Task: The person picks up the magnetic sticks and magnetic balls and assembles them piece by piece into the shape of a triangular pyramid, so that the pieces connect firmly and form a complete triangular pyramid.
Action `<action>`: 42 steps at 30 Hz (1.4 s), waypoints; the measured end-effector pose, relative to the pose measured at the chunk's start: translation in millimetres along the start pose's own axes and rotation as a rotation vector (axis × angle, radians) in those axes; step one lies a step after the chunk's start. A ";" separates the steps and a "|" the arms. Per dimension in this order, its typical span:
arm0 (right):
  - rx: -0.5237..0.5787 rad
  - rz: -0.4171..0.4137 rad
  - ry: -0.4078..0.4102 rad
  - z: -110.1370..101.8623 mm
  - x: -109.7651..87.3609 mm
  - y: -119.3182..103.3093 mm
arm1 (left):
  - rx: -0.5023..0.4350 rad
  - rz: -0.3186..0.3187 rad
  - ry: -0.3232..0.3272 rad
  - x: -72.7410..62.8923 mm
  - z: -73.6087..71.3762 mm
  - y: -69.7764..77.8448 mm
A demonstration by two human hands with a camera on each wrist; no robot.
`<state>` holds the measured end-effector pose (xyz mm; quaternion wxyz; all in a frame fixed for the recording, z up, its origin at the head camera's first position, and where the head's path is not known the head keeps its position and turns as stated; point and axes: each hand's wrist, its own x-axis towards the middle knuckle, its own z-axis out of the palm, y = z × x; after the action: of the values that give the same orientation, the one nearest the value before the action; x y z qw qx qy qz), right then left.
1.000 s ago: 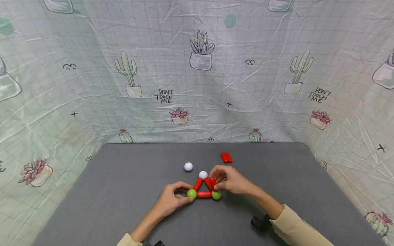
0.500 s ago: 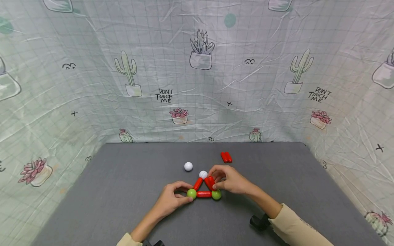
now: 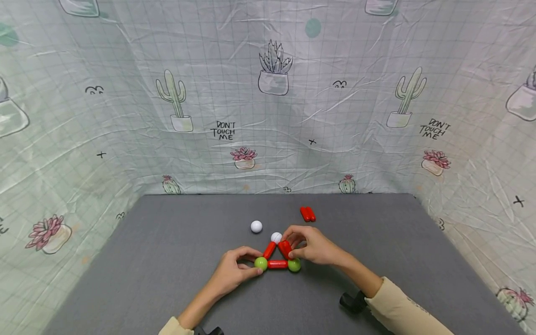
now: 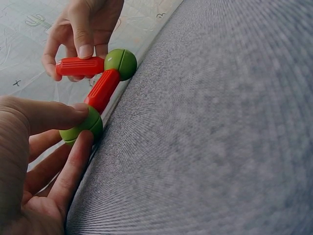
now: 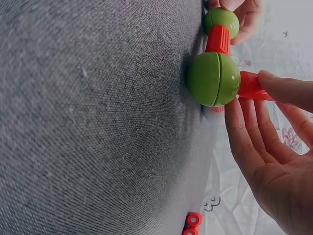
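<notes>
On the grey table, red magnetic rods and balls form a triangle. A white ball [image 3: 276, 237] marks its far corner, a left green ball [image 3: 261, 263] and a right green ball [image 3: 294, 265] its near ones. One red rod [image 3: 278, 264] joins the green balls; another rod [image 3: 269, 250] runs up the left side. My left hand [image 3: 231, 271] pinches the left green ball between thumb and fingers. With thumb and fingertips my right hand [image 3: 315, 244] grips a red rod [image 4: 80, 66] that rises from the right green ball, its end against it. This rod mostly hides the triangle's right side.
A loose white ball [image 3: 256, 226] lies behind the triangle. Farther back to the right, two red rods [image 3: 307, 214] lie side by side on the table [image 3: 188, 223]. A cactus-print cloth [image 3: 272, 125] surrounds the table's back and sides.
The rod in my right hand has tipped slightly left, toward the triangle's middle, and the right fingers have shifted with it. My left hand stays on its green ball.
</notes>
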<state>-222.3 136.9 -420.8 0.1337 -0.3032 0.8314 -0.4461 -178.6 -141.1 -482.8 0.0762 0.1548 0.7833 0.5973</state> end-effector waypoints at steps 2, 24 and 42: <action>-0.001 0.002 -0.001 -0.1 0.2 0.2 | -0.002 0.001 -0.001 0.4 -0.1 -0.1; 0.103 0.077 0.096 -53.9 4.3 31.3 | 0.011 0.024 0.000 3.9 0.3 -2.5; -0.196 0.282 0.226 -79.7 43.8 62.4 | -0.007 0.018 0.006 1.4 0.3 -4.2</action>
<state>-319.8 188.3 -424.9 0.0706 -0.1432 0.9147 -0.3712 -180.4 -141.4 -486.8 0.0688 0.1598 0.7798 0.6013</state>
